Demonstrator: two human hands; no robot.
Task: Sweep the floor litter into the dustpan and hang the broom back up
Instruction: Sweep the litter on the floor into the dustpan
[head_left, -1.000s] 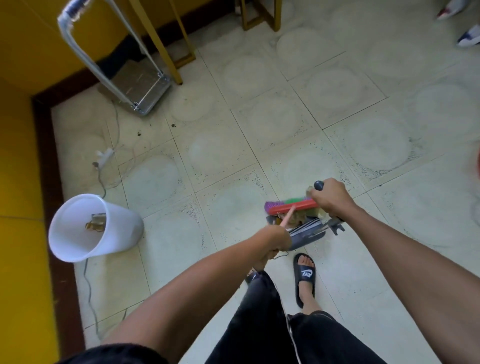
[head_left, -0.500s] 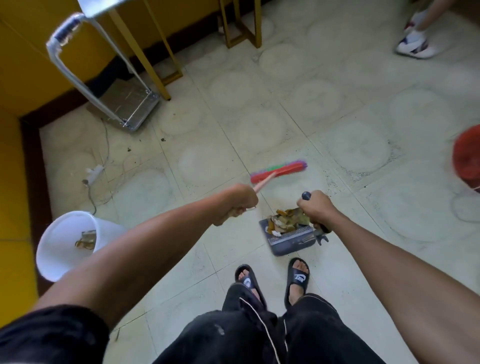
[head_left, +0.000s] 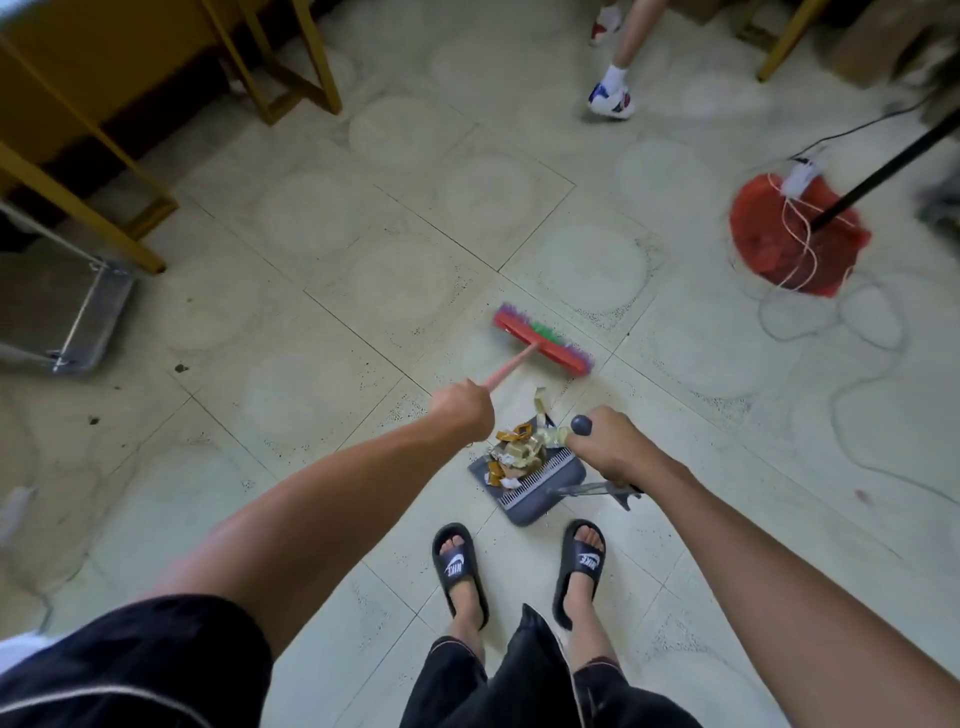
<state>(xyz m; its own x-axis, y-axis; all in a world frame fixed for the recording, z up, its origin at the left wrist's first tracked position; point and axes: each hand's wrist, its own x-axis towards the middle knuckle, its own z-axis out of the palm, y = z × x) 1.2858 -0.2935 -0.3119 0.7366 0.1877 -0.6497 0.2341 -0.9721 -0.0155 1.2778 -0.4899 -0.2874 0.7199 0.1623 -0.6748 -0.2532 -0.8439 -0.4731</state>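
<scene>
1. Mostly the sweeping looks done; a heap of litter (head_left: 519, 447) already lies in the dustpan (head_left: 540, 486), and no more loose scraps show near the dustpan.
2. Left hand (head_left: 464, 410), grip closed round the broom (head_left: 540, 345), holds its head just beyond the dustpan; right hand (head_left: 610, 447), grip closed on the dustpan's upright handle.
3. Left, I judge: hanging the broom; no hook in view.
4. Count: one broom, one dustpan, one litter heap, two hands.

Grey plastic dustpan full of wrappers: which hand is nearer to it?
Right. The right hand holds the dustpan's upright handle directly above the grey plastic dustpan. The left hand is off to its left, gripping the pink broom stick.
</scene>
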